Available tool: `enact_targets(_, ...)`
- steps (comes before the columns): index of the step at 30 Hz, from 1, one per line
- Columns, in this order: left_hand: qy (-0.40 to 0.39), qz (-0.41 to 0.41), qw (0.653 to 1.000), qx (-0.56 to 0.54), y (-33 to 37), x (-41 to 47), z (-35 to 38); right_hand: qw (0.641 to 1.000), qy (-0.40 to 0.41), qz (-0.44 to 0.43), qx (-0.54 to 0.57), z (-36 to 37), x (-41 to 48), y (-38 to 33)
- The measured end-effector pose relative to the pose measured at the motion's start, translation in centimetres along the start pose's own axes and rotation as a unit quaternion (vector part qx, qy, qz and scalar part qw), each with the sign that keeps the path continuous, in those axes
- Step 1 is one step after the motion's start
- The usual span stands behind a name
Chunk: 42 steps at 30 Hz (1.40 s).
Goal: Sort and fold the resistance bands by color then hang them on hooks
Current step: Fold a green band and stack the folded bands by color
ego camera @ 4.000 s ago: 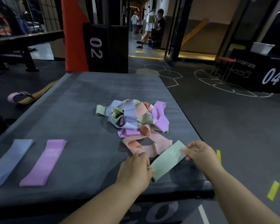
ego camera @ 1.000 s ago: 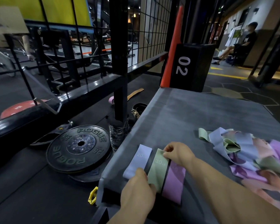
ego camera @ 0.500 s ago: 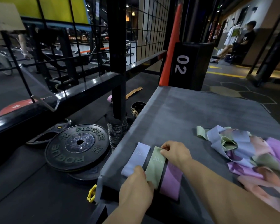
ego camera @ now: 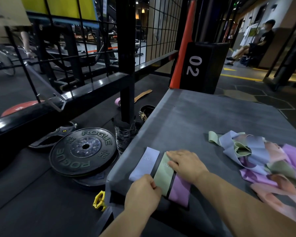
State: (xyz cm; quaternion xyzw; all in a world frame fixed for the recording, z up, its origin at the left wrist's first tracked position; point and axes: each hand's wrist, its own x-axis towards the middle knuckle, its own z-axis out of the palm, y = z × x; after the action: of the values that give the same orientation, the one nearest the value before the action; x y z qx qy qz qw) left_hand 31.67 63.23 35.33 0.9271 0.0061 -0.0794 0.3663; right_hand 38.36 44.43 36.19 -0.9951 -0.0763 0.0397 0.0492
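Left hand [ego camera: 142, 190]: fingers curled, thumb and forefinger look to pinch the near end of the green band [ego camera: 163, 177]. Right hand [ego camera: 184, 164]: fingers straight and together, flat, pressing the far end of the same band. Likely reason: one end pinned and the other tugged, to flatten the band and square it up in the row.

Green band lies flat on the grey box top [ego camera: 212, 117], near its left front corner, long axis running roughly 12 to 6. It is a pale sage loop, flattened, with a faint printed number mostly hidden under the right fingers.

Blue band [ego camera: 144, 164] is just beside it at 9 o'clock, flat, marked "20". Purple band [ego camera: 179, 190] is just beside it at 3 o'clock, its far end under the right wrist. A thin dark gap shows on each side of the green band, so they are apart, not overlapping. One colour per strip, which reads as starters for the colour sort.

Unsorted pile [ego camera: 263, 159] sits at 3 o'clock of the hands, well apart: tangled green, blue, purple and peach loops. No hooks in view; folding and hanging not yet done, so the task is at an early stage.

Off the box at 9 o'clock, on the floor: black weight plate [ego camera: 83, 149] and yellow collar [ego camera: 99, 200]. Black box marked "02" [ego camera: 202, 65] at 12 o'clock.
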Motion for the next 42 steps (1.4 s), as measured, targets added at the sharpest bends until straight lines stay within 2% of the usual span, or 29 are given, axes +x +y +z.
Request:
enact_targets(6,0.013,0.013,1.0,0.004,-0.3,0.1,0.3,0.999,-0.035,-0.011,-0.039,0.1,-0.3,0.1)
enact_targets(14,0.056,0.062,0.995,0.047,0.8,-0.7,-0.2,0.999,-0.049,-0.018,0.001,-0.3,-0.6,0.3)
enact_targets(18,0.129,0.162,0.977,0.052,1.4,-1.1,-0.6,0.999,-0.015,-0.02,0.035,-1.0,-0.6,0.8)
enact_targets(20,0.166,0.263,0.948,0.066,1.6,-0.9,0.1,0.999,-0.006,-0.029,0.03,-1.2,-0.7,1.2)
enact_targets(22,0.181,0.322,0.925,0.09,1.3,-0.8,1.3,0.999,-0.008,-0.048,0.016,-1.1,-1.0,1.6)
enact_targets(25,0.154,0.295,0.926,0.18,0.6,-0.4,3.2,0.997,-0.032,-0.068,-0.026,-0.6,-1.5,2.2)
enact_targets(28,0.134,0.28,0.926,0.213,-0.1,-0.2,4.2,0.994,-0.057,-0.08,-0.051,-0.1,-1.7,2.1)
enact_targets(32,0.073,0.243,0.94,0.229,-0.7,-0.2,4.8,0.992,-0.074,-0.075,-0.063,0.2,-1.7,2.0)
enact_targets(42,0.038,0.225,0.944,0.239,-1.0,-0.1,5.2,0.992,-0.074,-0.086,-0.059,0.5,-1.6,2.4)
